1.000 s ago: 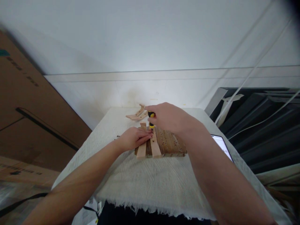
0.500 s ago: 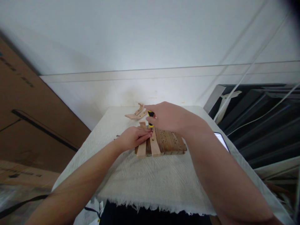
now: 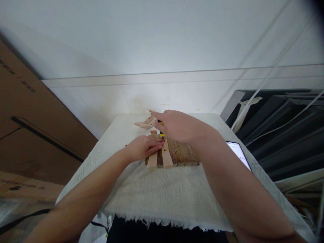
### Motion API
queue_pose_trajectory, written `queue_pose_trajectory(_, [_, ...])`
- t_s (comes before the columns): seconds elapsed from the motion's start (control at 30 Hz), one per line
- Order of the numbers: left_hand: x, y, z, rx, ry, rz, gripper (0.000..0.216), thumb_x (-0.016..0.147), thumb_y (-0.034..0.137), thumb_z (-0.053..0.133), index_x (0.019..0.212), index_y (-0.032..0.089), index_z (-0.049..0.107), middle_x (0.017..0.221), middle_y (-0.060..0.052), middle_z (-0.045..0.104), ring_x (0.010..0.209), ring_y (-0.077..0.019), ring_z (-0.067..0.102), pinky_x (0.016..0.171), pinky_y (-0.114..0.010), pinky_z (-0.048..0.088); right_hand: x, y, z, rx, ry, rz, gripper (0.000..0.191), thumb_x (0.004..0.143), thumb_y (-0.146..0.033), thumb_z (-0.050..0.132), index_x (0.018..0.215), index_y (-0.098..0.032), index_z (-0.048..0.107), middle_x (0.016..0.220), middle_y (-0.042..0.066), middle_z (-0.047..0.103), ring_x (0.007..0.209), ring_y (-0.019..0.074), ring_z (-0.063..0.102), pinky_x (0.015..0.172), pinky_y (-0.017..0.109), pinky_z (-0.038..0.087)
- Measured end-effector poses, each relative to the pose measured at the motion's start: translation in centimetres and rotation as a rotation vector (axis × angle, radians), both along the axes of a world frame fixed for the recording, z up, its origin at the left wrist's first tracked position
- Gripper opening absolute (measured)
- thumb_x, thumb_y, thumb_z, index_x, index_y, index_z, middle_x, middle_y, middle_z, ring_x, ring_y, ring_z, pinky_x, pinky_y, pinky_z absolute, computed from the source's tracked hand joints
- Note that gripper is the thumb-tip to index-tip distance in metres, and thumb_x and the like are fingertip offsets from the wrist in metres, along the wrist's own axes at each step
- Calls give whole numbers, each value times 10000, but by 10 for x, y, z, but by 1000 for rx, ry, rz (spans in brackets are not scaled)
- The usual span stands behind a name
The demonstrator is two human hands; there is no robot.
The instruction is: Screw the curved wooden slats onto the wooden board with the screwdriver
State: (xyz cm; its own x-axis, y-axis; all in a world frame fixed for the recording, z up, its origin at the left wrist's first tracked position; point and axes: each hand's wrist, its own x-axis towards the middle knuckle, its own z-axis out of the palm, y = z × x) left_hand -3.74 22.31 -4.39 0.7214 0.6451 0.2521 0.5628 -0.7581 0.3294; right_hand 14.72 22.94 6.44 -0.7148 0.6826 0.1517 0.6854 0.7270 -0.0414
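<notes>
Facing a white wall [image 3: 162,44] over a cloth-covered table [image 3: 177,199]. Curling the fingers of the right hand [image 3: 173,124] round a mostly hidden screwdriver [image 3: 162,134], pointing its long axis steeply down and holding its tip just beside the fingertips of the left hand [image 3: 138,147]. Laying the left fingers close together across one pale wooden strip [image 3: 152,160] and onto a drilled strip [image 3: 166,157] just rightward, crossing both lengths nearly squarely, not showing whether pinching anything. Working above a brown board [image 3: 183,153] extending rightward from the left fingertips, under the right fingers, and facing loose wooden pieces [image 3: 145,124] beyond the left fingers.
</notes>
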Motion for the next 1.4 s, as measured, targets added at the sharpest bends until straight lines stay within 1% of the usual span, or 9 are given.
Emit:
queue_pose_trajectory(0.07, [0,0,-1,-2,0,-4,295,952,291,454,1070,180,700,1143,-80,702,1105,-176,647,939,-274,522,2,0,2,-29,-31,-38,378,964,-238,362,1245,-129,591,1087,161,699,928,207,659,736,274,442])
queue_pose_trajectory(0.23, [-1,0,-1,-3,8,5,298,954,286,449,1091,183,694,1149,-77,700,1116,-182,641,946,-286,519,-9,3,-3,114,-7,-295,522,910,-564,413,936,-145,723,901,173,716,857,273,669,663,316,453])
queue_pose_trajectory(0.47, [0,-1,-1,-5,-9,2,289,951,278,452,1053,186,706,1133,-76,705,1115,-186,643,956,-297,521,-1,5,-7,-26,40,-100,399,984,-293,311,1204,-159,616,1081,139,703,935,218,656,744,292,444])
queue_pose_trajectory(0.57, [-1,-1,-3,-14,-35,1,300,953,278,448,1075,167,699,1158,-90,691,1160,-186,614,977,-299,514,9,8,-2,-84,-22,-180,393,954,-326,380,1199,-136,622,1043,168,708,894,229,664,722,297,454])
queue_pose_trajectory(0.73, [-1,-1,-2,-19,-58,11,299,952,291,453,1071,167,698,1168,-99,683,1156,-192,616,974,-313,519,-3,14,-11,70,-13,-426,425,938,-424,379,976,-156,706,949,186,707,907,296,670,668,348,469])
queue_pose_trajectory(0.97, [0,-1,0,-19,-29,1,279,952,267,451,982,201,720,1094,-71,721,1094,-195,654,944,-310,529,-11,-1,-10,-85,69,-98,391,965,-266,338,1294,-175,529,1091,144,697,946,232,658,701,302,457])
queue_pose_trajectory(1.03, [-1,0,0,-29,-51,-19,274,948,271,460,1024,200,714,1114,-70,714,1110,-190,645,948,-304,527,-6,-4,-2,-99,2,-108,334,938,-252,401,1156,-157,635,1057,148,709,918,232,659,716,301,453])
queue_pose_trajectory(1.17, [-4,3,2,-117,-82,-77,284,943,284,473,1047,181,716,1169,-82,688,1169,-188,607,951,-288,525,-5,2,-1,44,-23,-320,375,913,-427,462,915,-154,720,909,166,716,867,260,664,663,308,452])
queue_pose_trajectory(1.4, [-6,1,3,-163,-53,-59,275,943,279,477,1053,213,720,1172,-77,687,1226,-202,563,973,-313,508,-3,0,-4,-35,-39,-101,346,923,-234,427,1197,-150,620,1036,157,704,898,226,666,694,290,446])
